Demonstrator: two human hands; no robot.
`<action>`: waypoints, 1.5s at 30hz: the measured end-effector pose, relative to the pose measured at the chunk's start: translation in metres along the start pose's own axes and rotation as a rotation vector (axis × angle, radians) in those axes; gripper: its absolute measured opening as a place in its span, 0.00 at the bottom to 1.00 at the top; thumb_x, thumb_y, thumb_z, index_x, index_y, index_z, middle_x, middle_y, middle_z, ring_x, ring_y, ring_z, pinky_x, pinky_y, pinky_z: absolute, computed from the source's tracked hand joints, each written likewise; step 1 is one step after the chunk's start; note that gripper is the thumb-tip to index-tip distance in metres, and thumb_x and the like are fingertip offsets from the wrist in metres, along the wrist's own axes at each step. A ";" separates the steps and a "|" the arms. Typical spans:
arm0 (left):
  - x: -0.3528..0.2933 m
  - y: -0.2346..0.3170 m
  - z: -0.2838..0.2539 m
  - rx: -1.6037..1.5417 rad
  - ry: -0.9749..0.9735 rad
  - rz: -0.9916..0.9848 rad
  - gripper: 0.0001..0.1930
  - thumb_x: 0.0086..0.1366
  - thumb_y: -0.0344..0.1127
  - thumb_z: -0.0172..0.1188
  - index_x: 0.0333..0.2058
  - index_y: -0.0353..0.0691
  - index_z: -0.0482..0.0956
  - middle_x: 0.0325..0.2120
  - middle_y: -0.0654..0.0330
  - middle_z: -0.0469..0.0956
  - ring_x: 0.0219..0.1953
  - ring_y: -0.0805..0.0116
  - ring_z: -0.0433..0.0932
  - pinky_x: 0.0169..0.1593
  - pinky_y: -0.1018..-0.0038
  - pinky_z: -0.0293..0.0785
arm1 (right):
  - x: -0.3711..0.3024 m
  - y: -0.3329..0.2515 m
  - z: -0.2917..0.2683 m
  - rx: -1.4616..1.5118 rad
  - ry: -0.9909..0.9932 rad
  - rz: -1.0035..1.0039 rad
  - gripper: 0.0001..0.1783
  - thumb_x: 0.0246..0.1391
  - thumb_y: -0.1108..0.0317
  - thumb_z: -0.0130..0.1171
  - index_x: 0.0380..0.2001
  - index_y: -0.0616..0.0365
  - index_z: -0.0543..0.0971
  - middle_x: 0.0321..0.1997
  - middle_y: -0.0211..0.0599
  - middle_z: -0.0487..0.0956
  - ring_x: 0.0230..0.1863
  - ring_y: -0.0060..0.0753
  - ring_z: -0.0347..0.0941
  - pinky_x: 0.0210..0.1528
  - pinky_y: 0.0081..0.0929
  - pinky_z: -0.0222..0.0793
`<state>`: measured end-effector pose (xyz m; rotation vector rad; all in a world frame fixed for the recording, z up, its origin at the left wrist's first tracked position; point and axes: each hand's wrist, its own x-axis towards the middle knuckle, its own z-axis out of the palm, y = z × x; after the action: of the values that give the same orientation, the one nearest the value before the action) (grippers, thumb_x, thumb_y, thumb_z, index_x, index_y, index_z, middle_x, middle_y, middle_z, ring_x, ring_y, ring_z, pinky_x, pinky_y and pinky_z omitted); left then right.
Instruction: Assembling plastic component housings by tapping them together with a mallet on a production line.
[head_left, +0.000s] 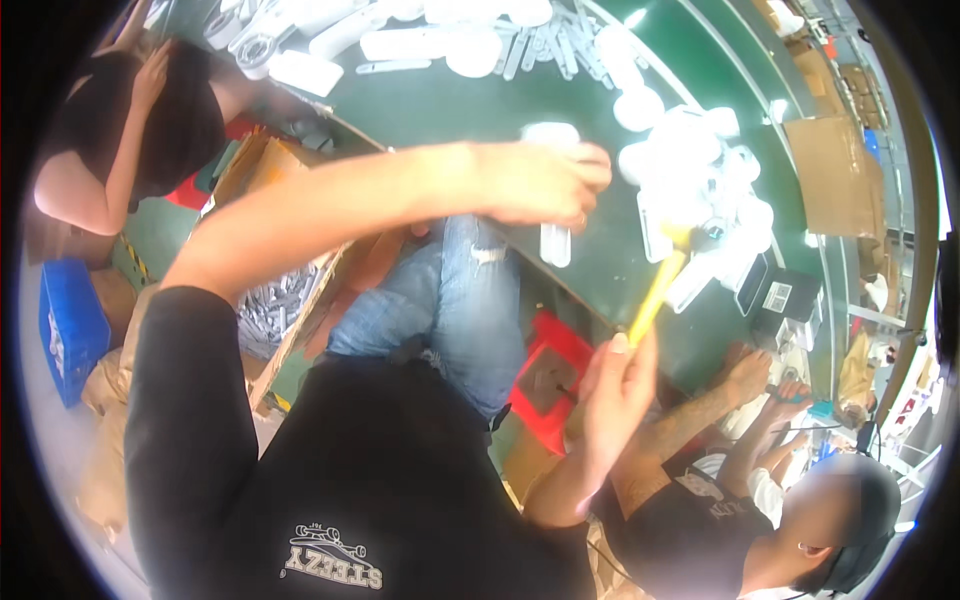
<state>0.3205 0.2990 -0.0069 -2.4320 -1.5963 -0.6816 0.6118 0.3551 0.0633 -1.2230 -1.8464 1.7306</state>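
Observation:
My left hand reaches across above the green tabletop, its fingers curled over a long white part. The part shows above and below the hand; its middle is hidden. Lower right, my right hand grips the end of a slim yellow-handled tool. This tool slants up and away, and its wider far end is washed out by glare beside a heap of white parts. The two hands are apart, with bare tabletop between them.
More white pieces lie along the table's far side. A carton of grey parts stands at the left, near a blue bin. A red stool is beside my legs. Co-workers sit left and right; a co-worker's hand rests near a labelled box.

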 end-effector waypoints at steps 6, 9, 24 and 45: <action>-0.049 0.027 -0.025 -0.041 0.113 -0.385 0.20 0.56 0.39 0.72 0.49 0.45 0.88 0.63 0.56 0.76 0.65 0.53 0.70 0.69 0.58 0.66 | -0.005 0.011 0.017 0.120 0.035 -0.306 0.31 0.79 0.63 0.44 0.79 0.59 0.54 0.27 0.30 0.73 0.21 0.19 0.68 0.22 0.23 0.68; -0.078 0.050 0.001 0.029 0.254 -0.583 0.20 0.61 0.41 0.73 0.52 0.44 0.87 0.56 0.53 0.81 0.52 0.50 0.80 0.59 0.57 0.76 | -0.007 0.016 0.023 -0.057 -0.111 0.033 0.31 0.80 0.61 0.44 0.80 0.52 0.56 0.21 0.20 0.65 0.18 0.12 0.60 0.20 0.14 0.58; -0.087 0.039 0.022 -0.022 0.455 -0.577 0.16 0.60 0.29 0.70 0.48 0.42 0.88 0.43 0.56 0.86 0.46 0.51 0.84 0.54 0.61 0.82 | 0.016 0.028 0.049 -0.287 -0.147 -0.016 0.30 0.77 0.68 0.44 0.79 0.55 0.59 0.22 0.23 0.69 0.21 0.12 0.62 0.23 0.16 0.60; -0.083 0.054 0.032 -0.408 0.498 -0.998 0.33 0.63 0.32 0.72 0.65 0.44 0.71 0.46 0.57 0.87 0.55 0.47 0.81 0.58 0.58 0.79 | 0.016 0.046 0.055 -0.483 -0.242 -0.256 0.30 0.78 0.66 0.45 0.78 0.60 0.60 0.21 0.20 0.66 0.21 0.10 0.60 0.23 0.14 0.58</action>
<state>0.3509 0.2190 -0.0669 -1.2650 -2.5120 -1.7079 0.5783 0.3269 0.0039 -0.8959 -2.5435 1.3871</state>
